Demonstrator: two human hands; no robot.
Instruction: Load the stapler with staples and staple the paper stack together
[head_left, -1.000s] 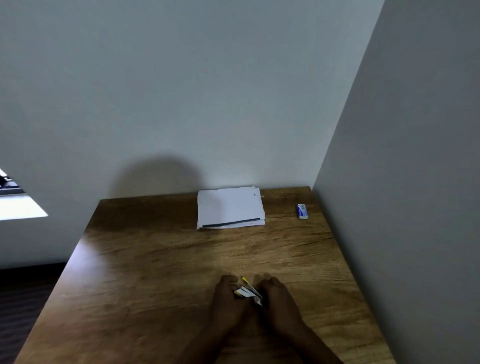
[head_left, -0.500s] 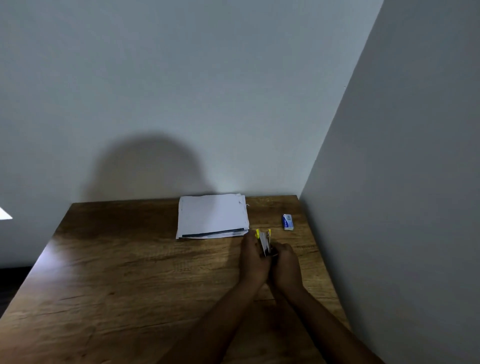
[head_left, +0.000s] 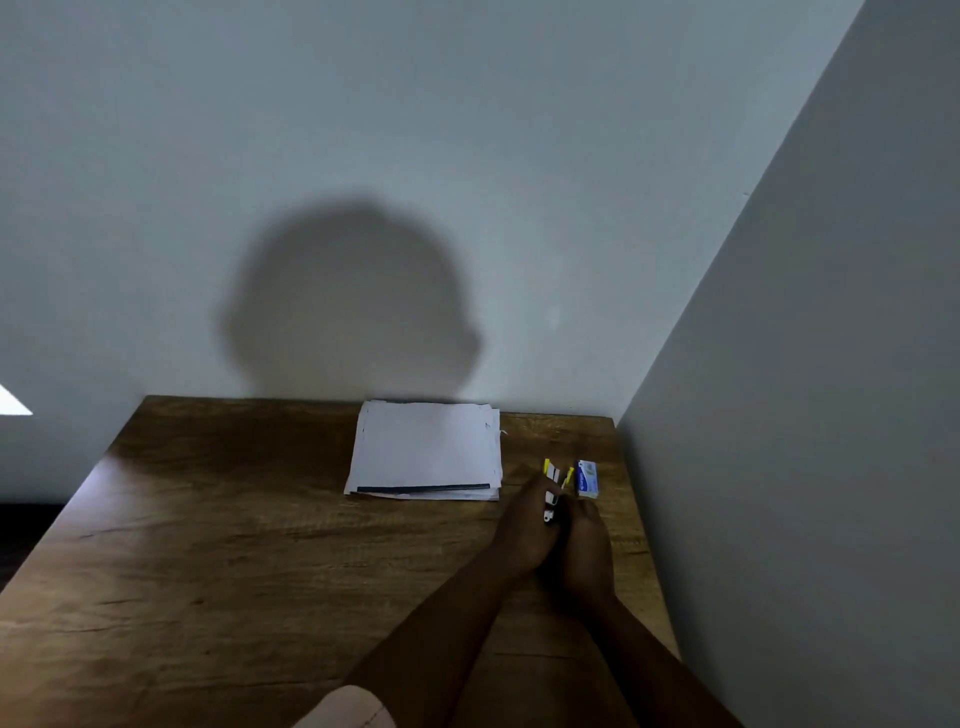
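Observation:
A small stapler (head_left: 554, 486) with yellow tips and a white and black body is held between both hands, its jaws spread apart and pointing away from me. My left hand (head_left: 524, 525) grips it from the left and my right hand (head_left: 586, 548) from the right. Both rest low over the wooden table (head_left: 249, 561). A small blue and white staple box (head_left: 587, 478) lies just beyond my right hand's fingers. The white paper stack (head_left: 426, 449), with a dark strip along its near edge, lies flat to the left of the stapler, against the back wall.
A grey wall (head_left: 810, 415) rises along the table's right edge, close to the staple box. Another wall stands behind the paper stack. The table's left edge drops to a dark floor.
Both hands have carried the stapler from the near middle of the table out to the far right, beside the staple box. The camera has tilted and shifted.

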